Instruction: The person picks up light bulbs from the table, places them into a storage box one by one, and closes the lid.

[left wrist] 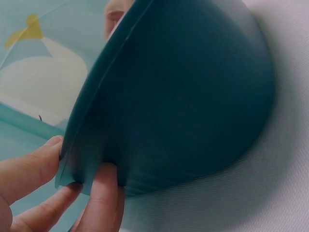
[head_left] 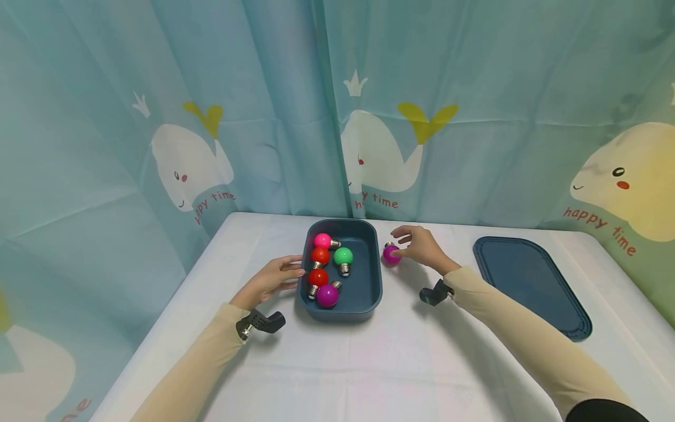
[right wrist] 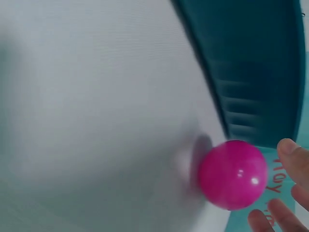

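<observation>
A dark blue box (head_left: pixel 365 275) stands on the white-covered table with several bulbs inside. They are a pink one (head_left: pixel 323 241), two red ones (head_left: pixel 319 277), a green one (head_left: pixel 343 256) and a purple one (head_left: pixel 328 296). My left hand (head_left: pixel 272 281) touches the box's left side, its fingertips against the outer wall (left wrist: pixel 183 96) just under the rim. Right of the box, another purple bulb (head_left: pixel 391 255) sits on the table. My right hand (head_left: pixel 422 247) reaches over it, thumb and fingers spread around the bulb's round end (right wrist: pixel 232 175).
A flat dark blue tray or lid (head_left: pixel 527 281) lies on the table's right side. Behind the table hangs a light blue curtain (head_left: pixel 295 117) with whale prints, also running along the left. Each wrist carries a black camera mount (head_left: pixel 261 321).
</observation>
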A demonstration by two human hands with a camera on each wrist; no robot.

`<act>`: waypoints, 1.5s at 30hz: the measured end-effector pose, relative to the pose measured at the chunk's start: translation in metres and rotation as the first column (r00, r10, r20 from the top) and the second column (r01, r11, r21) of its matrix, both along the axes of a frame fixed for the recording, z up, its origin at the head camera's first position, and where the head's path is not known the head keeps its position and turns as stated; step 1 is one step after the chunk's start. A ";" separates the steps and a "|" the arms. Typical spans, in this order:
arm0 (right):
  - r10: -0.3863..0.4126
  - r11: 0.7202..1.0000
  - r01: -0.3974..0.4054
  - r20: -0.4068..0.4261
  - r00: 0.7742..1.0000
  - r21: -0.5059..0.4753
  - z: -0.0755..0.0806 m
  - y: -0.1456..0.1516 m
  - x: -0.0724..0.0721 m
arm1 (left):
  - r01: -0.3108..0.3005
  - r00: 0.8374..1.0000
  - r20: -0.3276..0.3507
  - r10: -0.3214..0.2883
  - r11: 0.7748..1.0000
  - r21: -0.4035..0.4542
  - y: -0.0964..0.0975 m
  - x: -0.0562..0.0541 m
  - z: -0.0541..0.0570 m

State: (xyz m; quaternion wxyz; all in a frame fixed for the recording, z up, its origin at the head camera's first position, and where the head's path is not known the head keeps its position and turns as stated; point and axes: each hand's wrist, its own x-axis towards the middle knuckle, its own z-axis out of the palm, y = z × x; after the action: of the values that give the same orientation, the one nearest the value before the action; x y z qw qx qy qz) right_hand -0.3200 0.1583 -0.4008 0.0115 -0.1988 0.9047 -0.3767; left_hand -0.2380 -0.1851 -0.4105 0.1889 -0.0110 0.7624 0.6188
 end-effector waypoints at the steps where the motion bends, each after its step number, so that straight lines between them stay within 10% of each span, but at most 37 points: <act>1: -0.003 1.000 0.003 -0.007 1.000 -0.003 -0.002 0.001 0.001 | 0.001 1.000 0.000 -0.001 1.000 -0.001 0.000 0.000 0.000; 22: -0.047 0.998 0.047 -0.005 0.999 -0.043 -0.026 -0.002 0.011 | 0.002 1.000 0.000 -0.002 1.000 0.001 0.000 0.001 -0.003; 45: -0.044 0.999 0.044 -0.046 0.998 0.001 -0.004 -0.002 0.006 | 0.006 1.000 0.007 -0.006 1.000 0.008 -0.001 -0.001 -0.001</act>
State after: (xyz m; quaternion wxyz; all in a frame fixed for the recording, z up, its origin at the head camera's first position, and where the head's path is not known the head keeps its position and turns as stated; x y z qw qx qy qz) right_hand -0.3144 0.1566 -0.4050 -0.0173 -0.1875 0.9092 -0.3713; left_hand -0.2386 -0.1858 -0.4111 0.1934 -0.0102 0.7591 0.6215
